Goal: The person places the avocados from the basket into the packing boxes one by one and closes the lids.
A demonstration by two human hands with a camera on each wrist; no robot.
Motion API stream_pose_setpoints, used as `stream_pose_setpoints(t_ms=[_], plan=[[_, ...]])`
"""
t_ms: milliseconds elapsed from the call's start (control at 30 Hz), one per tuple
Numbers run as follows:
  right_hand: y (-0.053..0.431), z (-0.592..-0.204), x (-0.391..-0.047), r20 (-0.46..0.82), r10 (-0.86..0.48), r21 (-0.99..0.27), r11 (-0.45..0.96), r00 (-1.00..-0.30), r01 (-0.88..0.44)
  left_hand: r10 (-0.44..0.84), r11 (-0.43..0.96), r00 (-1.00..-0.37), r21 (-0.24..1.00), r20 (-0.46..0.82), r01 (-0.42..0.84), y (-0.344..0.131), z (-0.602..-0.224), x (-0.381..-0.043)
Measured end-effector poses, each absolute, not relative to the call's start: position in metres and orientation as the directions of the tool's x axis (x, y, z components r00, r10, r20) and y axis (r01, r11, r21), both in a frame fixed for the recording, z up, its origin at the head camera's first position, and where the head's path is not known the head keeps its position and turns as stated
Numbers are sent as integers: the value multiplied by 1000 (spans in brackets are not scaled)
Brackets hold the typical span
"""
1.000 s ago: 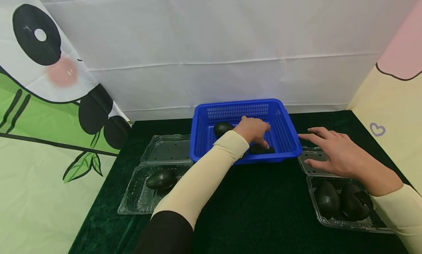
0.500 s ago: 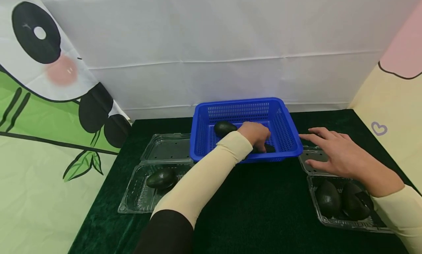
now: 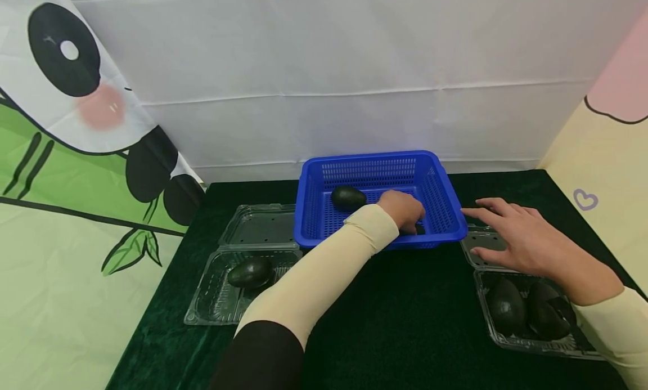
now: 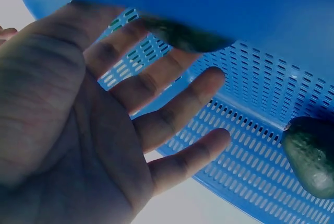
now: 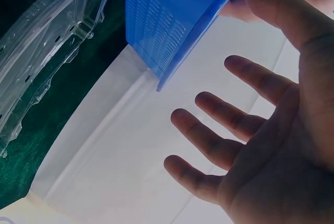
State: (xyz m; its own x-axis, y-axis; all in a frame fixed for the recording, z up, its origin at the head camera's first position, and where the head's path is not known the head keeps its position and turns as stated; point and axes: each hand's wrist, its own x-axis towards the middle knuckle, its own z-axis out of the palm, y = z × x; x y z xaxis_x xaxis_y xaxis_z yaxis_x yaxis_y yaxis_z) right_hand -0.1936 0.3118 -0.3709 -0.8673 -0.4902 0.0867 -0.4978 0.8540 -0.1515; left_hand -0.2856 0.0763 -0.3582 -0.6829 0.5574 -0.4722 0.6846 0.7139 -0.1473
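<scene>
My left hand [image 3: 402, 208] reaches down into a blue plastic basket [image 3: 310, 232], over a dark green avocado [image 3: 420, 229] that it mostly covers in the head view. In the left wrist view, the fairly straight fingers [image 4: 180, 112] are spread, and two tips pass behind that avocado [image 4: 188, 37]; the thumb tip is hidden behind the basket wall. A second avocado [image 3: 348, 198] lies at the basket's left. My right hand [image 3: 529, 238], fingers spread and holding nothing, hovers beside the basket above the lid [image 3: 478, 258] of a clear clamshell box.
The right clear box [image 3: 483, 317] holds two avocados [image 3: 506, 305]. Another opened clear box [image 3: 202, 300] at the left has an avocado [image 3: 250, 272] in it. Dark green cloth [image 3: 405, 311] covers the table, and a white sheet [image 3: 304, 69] hangs behind the basket.
My left hand has gone lower into the basket and a little to the right, over the near avocado. The right hand stays where it was.
</scene>
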Motion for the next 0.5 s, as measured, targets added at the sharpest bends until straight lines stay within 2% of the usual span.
stream_pose_setpoints(t_ms=[200, 500], plan=[[312, -370, -192, 92, -488, -142, 856, -868, -496, 494, 752, -739, -201, -458, 627, 83, -362, -279], [314, -369, -190, 88, -488, -147, 856, -868, -496, 483, 756, -715, -170, -505, 632, 75, -364, -280]])
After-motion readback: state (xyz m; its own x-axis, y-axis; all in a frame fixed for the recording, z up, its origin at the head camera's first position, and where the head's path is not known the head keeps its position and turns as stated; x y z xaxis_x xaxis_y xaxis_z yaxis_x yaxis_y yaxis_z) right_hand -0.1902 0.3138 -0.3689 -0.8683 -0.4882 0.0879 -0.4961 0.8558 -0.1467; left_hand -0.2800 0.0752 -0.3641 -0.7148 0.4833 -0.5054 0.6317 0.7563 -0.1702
